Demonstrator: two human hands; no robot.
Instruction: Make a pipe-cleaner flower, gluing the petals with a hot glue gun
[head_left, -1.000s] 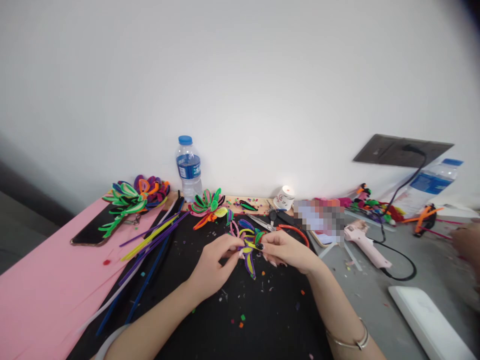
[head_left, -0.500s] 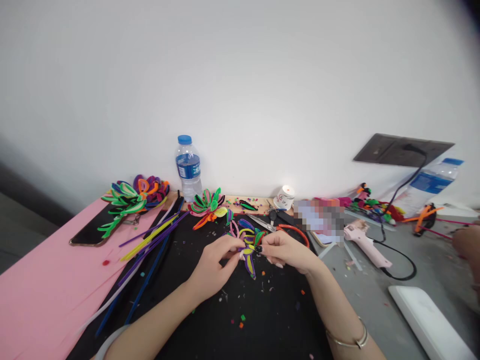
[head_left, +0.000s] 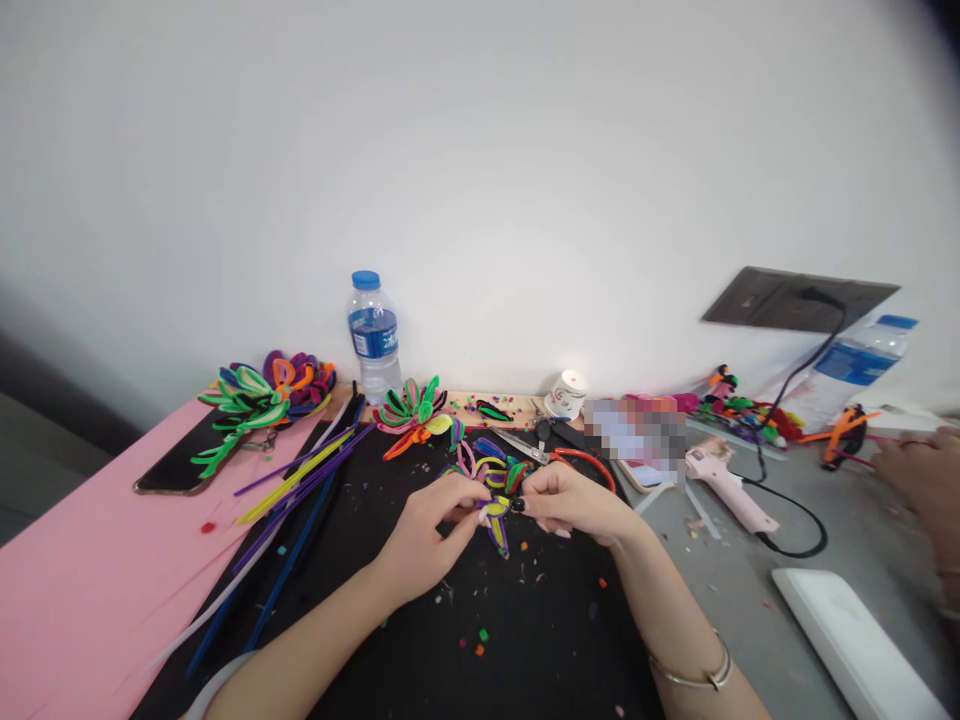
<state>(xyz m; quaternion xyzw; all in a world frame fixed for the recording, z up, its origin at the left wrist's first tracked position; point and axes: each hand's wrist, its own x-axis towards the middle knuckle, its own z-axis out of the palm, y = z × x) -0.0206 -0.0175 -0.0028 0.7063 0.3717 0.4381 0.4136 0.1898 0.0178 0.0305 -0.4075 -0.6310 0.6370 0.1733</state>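
Between my hands, over the black mat (head_left: 405,650), is a pipe-cleaner flower (head_left: 496,530) with looped petals in purple, yellow, pink and green. My left hand (head_left: 431,525) pinches its left side with thumb and fingers. From the right, my right hand (head_left: 566,505) pinches the same flower near its middle; the exact spot under the fingertips is hidden. Just behind the flower lie scissors (head_left: 585,457) with red handles. A finished-looking pipe-cleaner flower (head_left: 412,410) in green, pink and orange rests behind my left hand.
Loose pipe cleaners (head_left: 300,480) and a dark phone (head_left: 176,455) lie at left, near more pipe-cleaner flowers (head_left: 262,395). A water bottle (head_left: 373,335) and paper cup (head_left: 565,394) stand by the wall. A corded pink glue gun (head_left: 731,485) and another person's hand (head_left: 919,480) are at right.
My hands keep their grip on the flower and have barely moved. At far right, the other person's hand has come further into view, near the orange and black pipe-cleaner piece.
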